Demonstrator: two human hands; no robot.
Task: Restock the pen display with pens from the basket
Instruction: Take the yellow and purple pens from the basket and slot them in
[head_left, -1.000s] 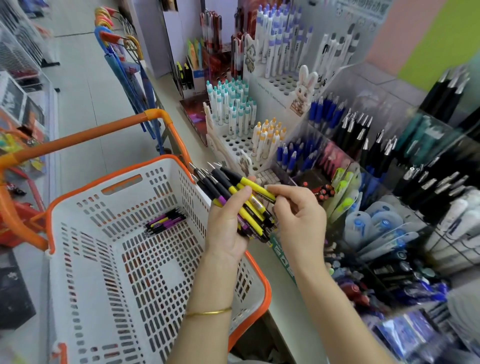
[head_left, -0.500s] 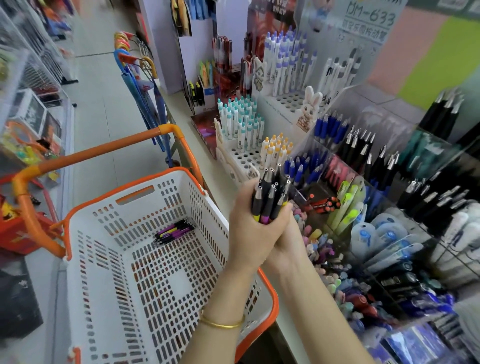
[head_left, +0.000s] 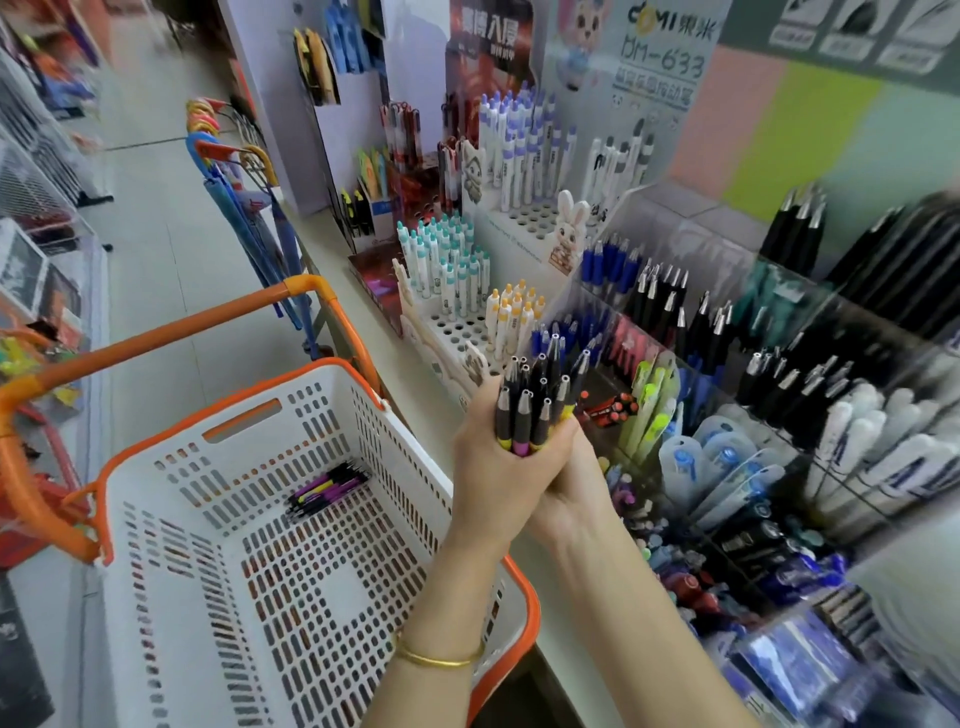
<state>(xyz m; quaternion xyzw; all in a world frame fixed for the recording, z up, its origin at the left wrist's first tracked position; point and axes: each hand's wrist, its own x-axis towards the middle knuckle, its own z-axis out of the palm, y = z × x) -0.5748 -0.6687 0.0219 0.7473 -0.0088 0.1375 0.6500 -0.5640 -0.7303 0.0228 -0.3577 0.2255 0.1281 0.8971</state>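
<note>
- Fingers of my left hand (head_left: 496, 467) and right hand (head_left: 574, 493) clamp round a bundle of pens (head_left: 530, 410), tips up.
- Spare pens (head_left: 327, 486) lie in the basket (head_left: 395, 452), left of my fingers; the display (head_left: 831, 306) stands right of them.
- I should square the bundle before lowering it.

Slants as a pale shelf (head_left: 563, 644) from upper centre to lower right, bare along its near edge. Bears at centre a white holed stand (head_left: 457, 332) of upright pens (head_left: 448, 270), a taller stand (head_left: 524, 218) behind it and a dark red box (head_left: 376, 280) just left. Holds clear bins (head_left: 779, 332) at right, packed with black, blue and white pens.
</note>
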